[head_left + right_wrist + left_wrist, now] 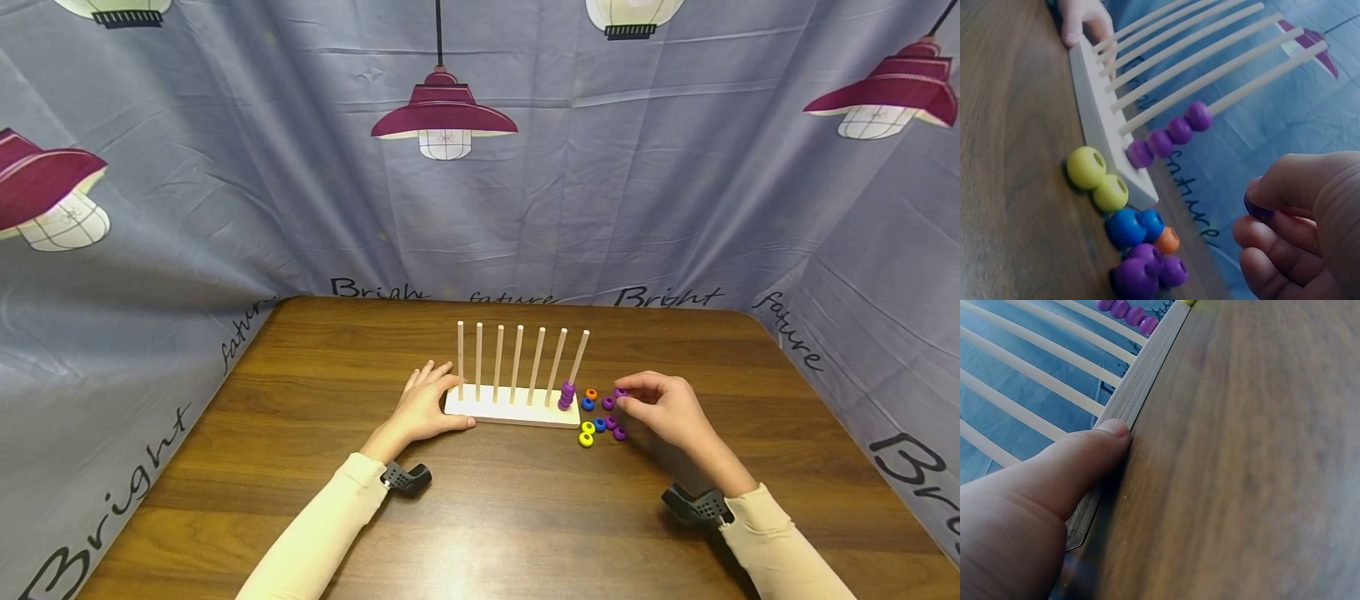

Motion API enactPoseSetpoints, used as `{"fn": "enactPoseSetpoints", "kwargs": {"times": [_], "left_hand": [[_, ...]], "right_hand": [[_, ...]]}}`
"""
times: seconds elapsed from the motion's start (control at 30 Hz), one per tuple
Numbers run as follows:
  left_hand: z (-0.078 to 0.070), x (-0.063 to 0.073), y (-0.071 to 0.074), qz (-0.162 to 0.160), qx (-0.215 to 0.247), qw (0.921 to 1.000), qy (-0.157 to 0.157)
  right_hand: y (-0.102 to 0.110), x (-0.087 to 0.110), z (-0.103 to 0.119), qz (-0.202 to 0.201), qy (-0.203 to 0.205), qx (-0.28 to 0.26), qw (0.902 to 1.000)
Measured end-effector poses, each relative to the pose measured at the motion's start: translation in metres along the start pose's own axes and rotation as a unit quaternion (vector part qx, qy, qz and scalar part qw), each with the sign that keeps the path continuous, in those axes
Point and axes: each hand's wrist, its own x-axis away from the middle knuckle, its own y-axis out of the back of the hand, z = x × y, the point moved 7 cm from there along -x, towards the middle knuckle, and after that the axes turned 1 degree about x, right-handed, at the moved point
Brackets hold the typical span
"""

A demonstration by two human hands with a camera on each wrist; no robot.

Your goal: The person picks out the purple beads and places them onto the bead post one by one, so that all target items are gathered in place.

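A pale wooden peg stand (512, 412) has a row of upright pegs. Several purple beads (567, 396) are stacked on its rightmost peg. My left hand (422, 408) holds the stand's left end, the thumb along the front edge and the fingers behind; the left wrist view shows the thumb (1079, 459) pressed to the base. Between thumb and fingertips, my right hand (667, 408) pinches a purple bead (1259, 209), raised to the right of the stand. Loose beads lie between them: yellow ones (586, 439), blue ones (599, 425), an orange one (591, 394) and purple ones (619, 433).
Everything stands on a brown wooden table (480, 517). A grey-blue curtain (540, 208) with printed lamps and lettering hangs behind the table and along both sides. Each wrist wears a black strap device (697, 505).
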Motion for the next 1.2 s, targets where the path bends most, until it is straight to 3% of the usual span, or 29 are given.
{"fn": "enactPoseSetpoints", "kwargs": {"times": [0.53,0.87,1.2], "left_hand": [[0.000,0.002,0.002,0.003,0.002,1.0000,0.004],[-0.001,0.001,0.000,0.008,-0.001,1.0000,0.002],[-0.001,0.000,0.000,0.002,-0.005,1.0000,0.000]], "right_hand": [[0.003,-0.009,0.020,-0.003,-0.011,-0.043,0.9990],[0.015,-0.018,0.033,-0.023,-0.004,-0.045,0.9987],[0.030,-0.031,0.053,-0.060,0.004,-0.090,0.9941]]}}
